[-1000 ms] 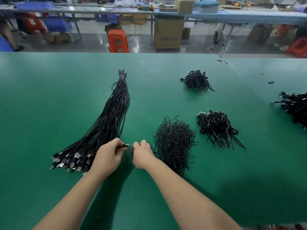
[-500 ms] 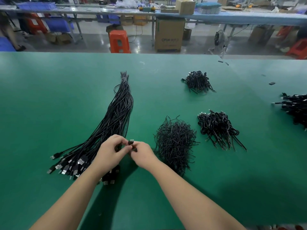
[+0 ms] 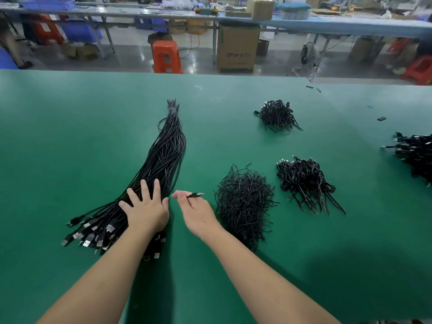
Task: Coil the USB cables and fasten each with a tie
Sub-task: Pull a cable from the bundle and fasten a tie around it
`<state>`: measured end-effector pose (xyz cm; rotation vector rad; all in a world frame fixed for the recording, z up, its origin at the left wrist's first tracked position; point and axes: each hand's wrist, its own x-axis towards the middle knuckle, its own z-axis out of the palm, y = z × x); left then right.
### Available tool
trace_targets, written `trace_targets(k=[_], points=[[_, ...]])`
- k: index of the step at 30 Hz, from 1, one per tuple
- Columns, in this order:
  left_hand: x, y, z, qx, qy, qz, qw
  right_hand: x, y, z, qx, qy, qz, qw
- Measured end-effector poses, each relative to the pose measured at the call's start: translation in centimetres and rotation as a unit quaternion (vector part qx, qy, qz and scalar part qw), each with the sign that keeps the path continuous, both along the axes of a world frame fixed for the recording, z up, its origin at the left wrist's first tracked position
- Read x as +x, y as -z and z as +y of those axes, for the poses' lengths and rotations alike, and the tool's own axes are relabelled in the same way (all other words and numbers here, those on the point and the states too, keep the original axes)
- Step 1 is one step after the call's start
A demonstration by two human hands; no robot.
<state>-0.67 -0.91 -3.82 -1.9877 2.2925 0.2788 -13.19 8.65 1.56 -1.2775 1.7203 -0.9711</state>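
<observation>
One thin black USB cable (image 3: 195,195) pinched in her right hand (image 3: 198,212) could snag, flat left hand (image 3: 146,210) pinning the long black cable bundle (image 3: 161,164).

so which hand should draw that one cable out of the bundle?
Right. The right hand already pinches a cable end, clear of the bundle; the left hand lies flat on the bundle, probably best holding it down.
</observation>
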Motion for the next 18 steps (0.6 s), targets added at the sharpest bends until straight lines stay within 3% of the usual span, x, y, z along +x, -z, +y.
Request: trace_targets(k=[13, 15, 18], points=[[-1.5, -0.1, -3.4, -0.024, 0.011, -0.021, 0.999, 0.8, -3.1, 1.3, -0.149, -0.051, 0.14, 0.978], [-1.5, -0.4, -3.3, -0.025, 0.008, -0.027, 0.999, 0.9, -4.9, 2.1, -0.159, -0.046, 0.109, 0.98], [-1.6, -0.7, -3.1, -0.015, 0.008, -0.013, 1.0, 1.0, -7.9, 3.1, -0.153, -0.011, -0.059, 0.986]])
